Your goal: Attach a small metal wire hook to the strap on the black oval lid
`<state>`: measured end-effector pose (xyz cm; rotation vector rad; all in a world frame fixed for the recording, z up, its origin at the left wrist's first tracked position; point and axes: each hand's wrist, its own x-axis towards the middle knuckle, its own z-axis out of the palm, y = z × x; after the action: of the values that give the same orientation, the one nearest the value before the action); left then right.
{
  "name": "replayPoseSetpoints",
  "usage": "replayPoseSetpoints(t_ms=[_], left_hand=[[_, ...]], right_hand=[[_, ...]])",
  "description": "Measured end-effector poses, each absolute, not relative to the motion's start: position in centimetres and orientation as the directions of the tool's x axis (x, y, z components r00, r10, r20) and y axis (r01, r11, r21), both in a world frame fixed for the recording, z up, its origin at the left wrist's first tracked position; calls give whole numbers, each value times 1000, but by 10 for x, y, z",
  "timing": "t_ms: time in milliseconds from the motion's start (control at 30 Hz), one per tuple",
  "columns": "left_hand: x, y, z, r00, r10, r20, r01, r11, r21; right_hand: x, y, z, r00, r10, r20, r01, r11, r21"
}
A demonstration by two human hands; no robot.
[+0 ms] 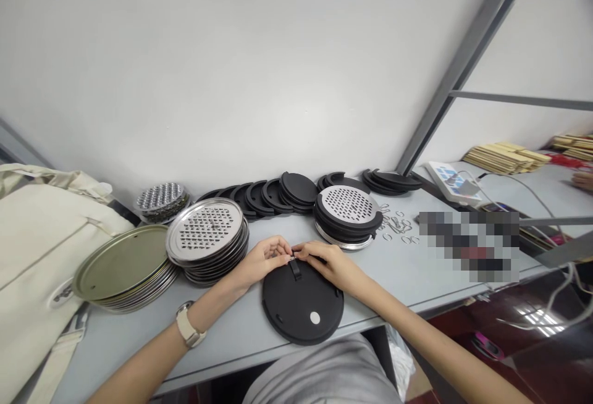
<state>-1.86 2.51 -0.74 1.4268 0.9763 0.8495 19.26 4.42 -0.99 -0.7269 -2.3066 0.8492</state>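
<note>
A round black disc lies near the table's front edge, with a white round spot and a short black strap at its top. My left hand pinches a small shiny metal piece at the strap's end, its thumb and index finger pressed together. From the other side my right hand closes its fingers on the same metal piece. Several metal rings lie loose on the table to the right of a stack topped by a perforated disc.
Stacked perforated metal discs and green plates stand left on the grey table. Black discs line the wall. A cream bag is far left, a metal frame right. Another person's hand shows far right.
</note>
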Motion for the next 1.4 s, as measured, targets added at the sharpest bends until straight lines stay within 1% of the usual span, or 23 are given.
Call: replayPoseSetpoints(t_ms=[233, 467, 567, 867, 1067, 1300, 1400], left_hand=[[-19, 27, -5, 406, 910, -88, 46, 76, 996], [-22, 29, -8, 418, 902, -108, 73, 85, 994], [-24, 29, -10, 433, 895, -105, 54, 91, 994], [-23, 28, -9, 378, 917, -129, 26, 129, 991], [-20, 29, -6, 338, 922, -187, 50, 180, 982], [-20, 30, -6, 349, 917, -191, 55, 183, 981], [-21, 31, -9, 378, 909, -177, 28, 180, 983]], right_hand=[[192, 43, -10, -691, 642, 333, 287, 666, -689], [192, 44, -13, -688, 641, 341, 279, 667, -691], [191, 43, -12, -684, 644, 342, 282, 666, -690], [191, 43, -13, -679, 651, 340, 296, 666, -685], [192, 44, -16, -667, 658, 350, 294, 663, -689], [191, 43, -14, -670, 658, 344, 304, 665, -682], [191, 43, -13, -670, 656, 349, 303, 670, -678]])
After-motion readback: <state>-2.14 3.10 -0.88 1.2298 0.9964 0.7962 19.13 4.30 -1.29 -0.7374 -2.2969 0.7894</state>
